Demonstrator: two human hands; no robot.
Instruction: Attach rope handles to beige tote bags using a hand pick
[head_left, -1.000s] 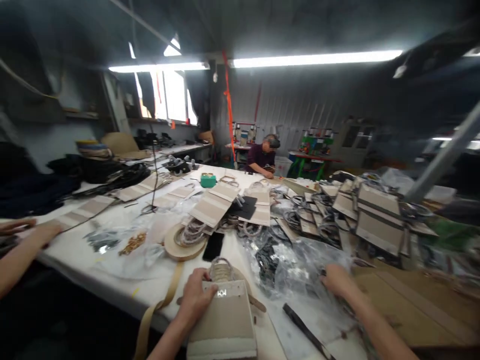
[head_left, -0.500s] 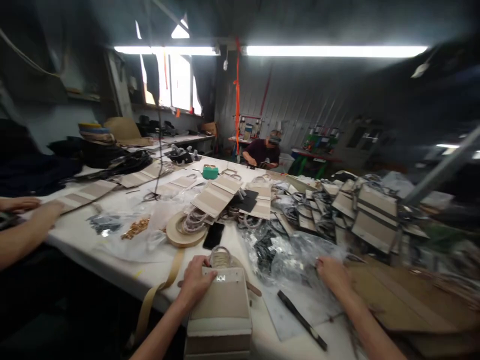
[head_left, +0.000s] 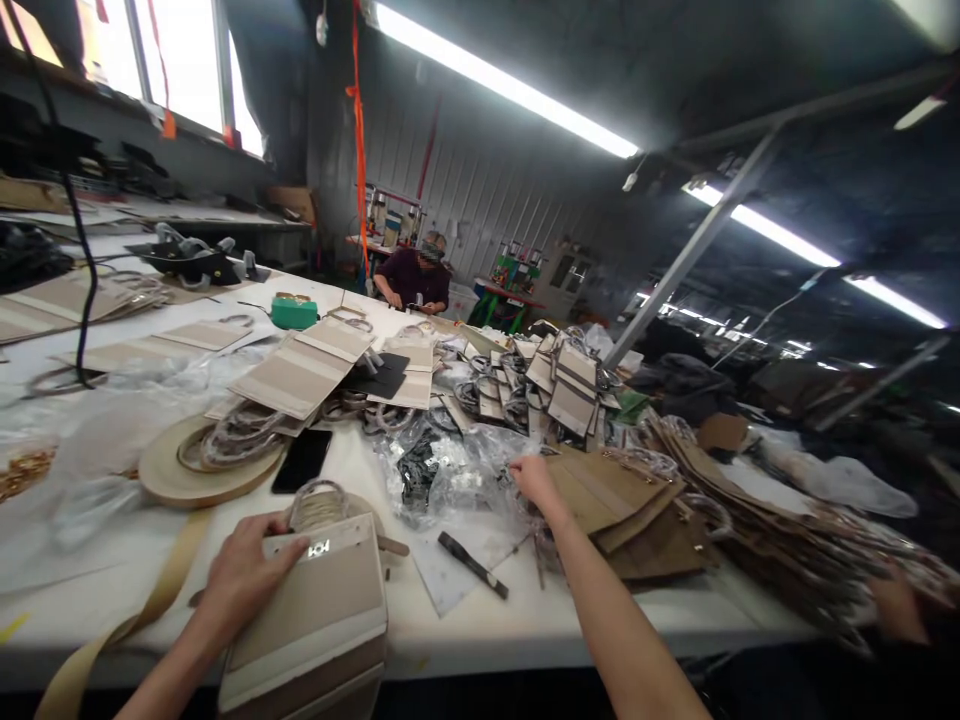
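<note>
My left hand grips the top edge of a beige bag panel, thumb on its front near a small shiny metal fitting. The panel hangs partly over the table's front edge. Behind its top rises a looped handle. My right hand is closed at the right side of a clear plastic bag, seemingly pinching its film. Dark metal pieces lie in that bag. Between my hands a dark flat tool rests on a pale sheet.
A tape roll and black phone lie left of centre. Beige panels are heaped behind. Brown bag pieces are stacked at right, where another person's hand shows. Another person sits across the table.
My view has swung right and tilted, so the table's contents appear further left. Both my hands keep their places at the panel and the plastic bag.
</note>
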